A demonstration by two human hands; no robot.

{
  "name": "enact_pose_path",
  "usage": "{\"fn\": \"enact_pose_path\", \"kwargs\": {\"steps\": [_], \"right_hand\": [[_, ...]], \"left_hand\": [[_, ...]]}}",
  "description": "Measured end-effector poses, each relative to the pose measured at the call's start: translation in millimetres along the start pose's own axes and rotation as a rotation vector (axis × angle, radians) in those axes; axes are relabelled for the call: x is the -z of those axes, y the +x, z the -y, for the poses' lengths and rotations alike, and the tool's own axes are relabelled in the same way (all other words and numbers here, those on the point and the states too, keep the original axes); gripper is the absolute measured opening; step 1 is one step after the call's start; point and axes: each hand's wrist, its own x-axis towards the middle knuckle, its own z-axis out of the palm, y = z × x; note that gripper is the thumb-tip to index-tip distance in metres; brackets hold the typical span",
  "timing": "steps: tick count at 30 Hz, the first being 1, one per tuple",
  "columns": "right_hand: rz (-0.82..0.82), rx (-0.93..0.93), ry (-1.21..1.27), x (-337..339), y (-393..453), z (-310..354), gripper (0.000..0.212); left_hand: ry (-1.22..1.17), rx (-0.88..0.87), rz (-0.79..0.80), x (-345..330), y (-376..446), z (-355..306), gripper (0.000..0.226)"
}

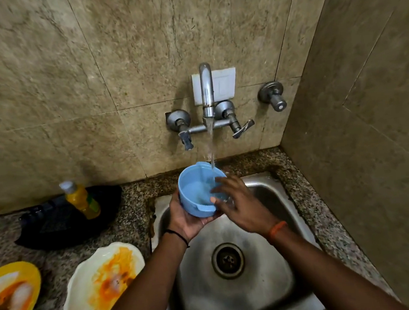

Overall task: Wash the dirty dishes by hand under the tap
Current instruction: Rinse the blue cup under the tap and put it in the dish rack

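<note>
You are holding a blue bowl [197,193] over the sink [282,285], tilted so its mouth faces you, and the stream from the tap [206,89] is running straight into it near its far rim. Your left hand [187,219] is cupping the bowl from beneath and from the left, its fingers curled round the base and side. Your right hand [239,206] is reaching in from the right, its fingers [218,191] spread and fairly straight, resting on the bowl's right rim and dipping into the water inside; they are pressing against it, not gripping it. A dark band is sitting on your left wrist and an orange one on your right. On the speckled bench [133,207] to the left of the sink, a white plate [86,293] smeared with orange sauce is lying just beside the sink's edge, and a yellow plate [31,274] with food remains is lying further left, partly cut off by the picture's edge. Behind them, near the wall, a bottle [82,199] of yellow liquid is standing on a black pan [54,228]. The sink's drain [227,260] is showing between your forearms, below the bowl.
</note>
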Motion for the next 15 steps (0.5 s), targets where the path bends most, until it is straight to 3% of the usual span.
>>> {"fn": "enact_pose_path", "kwargs": {"steps": [4,8,10,15], "right_hand": [[0.083,0.173,-0.261,3,-6,-1,0.039],[0.093,0.325,-0.369,13,1,-3,0.021],[0.111,0.319,-0.380,18,2,-5,0.021],[0.183,0.275,-0.694,19,6,-17,0.030]], "left_hand": [[0.002,-0.067,-0.033,3,1,1,0.060],[0.042,-0.106,-0.075,1,5,-1,0.054],[0.103,-0.108,-0.122,-2,6,-4,0.048],[0.232,-0.201,-0.251,-7,4,-8,0.027]]}}
